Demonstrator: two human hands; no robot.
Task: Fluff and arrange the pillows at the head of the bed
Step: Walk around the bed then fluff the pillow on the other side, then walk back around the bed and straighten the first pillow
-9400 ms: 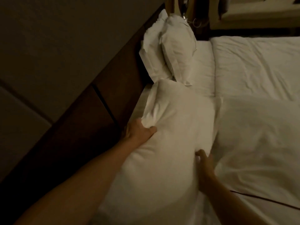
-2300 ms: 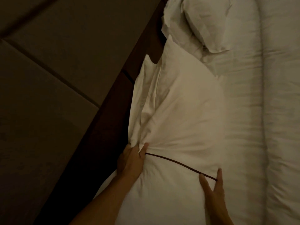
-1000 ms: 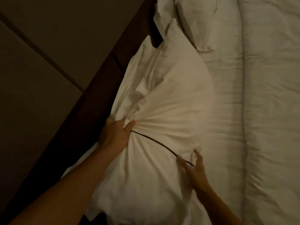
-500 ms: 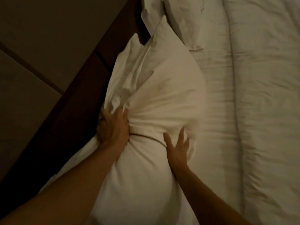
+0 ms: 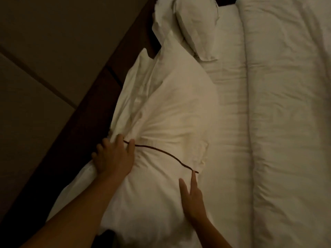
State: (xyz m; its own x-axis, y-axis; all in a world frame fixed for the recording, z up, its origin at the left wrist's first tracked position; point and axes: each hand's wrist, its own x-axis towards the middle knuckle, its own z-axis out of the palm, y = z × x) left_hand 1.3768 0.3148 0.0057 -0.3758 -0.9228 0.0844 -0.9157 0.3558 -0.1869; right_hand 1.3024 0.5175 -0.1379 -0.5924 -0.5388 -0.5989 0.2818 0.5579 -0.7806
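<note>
A white pillow with a thin dark piping line across it leans against the dark headboard. Another white pillow sits behind it. My left hand lies on the front pillow's left side at the end of the piping, fingers spread, holding nothing. My right hand rests flat on the pillow's right side, fingers straight, one fingertip touching the other end of the piping. Two more white pillows stand farther along the headboard.
A white sheet covers the mattress beside the pillows. A thick white duvet lies folded back along the right. The padded wall panel rises behind the headboard on the left.
Both hands were pushing into the pillow's middle. My right hand has since slid back and right, the piping shows again, and my left hand has loosened its grip on the fabric.
</note>
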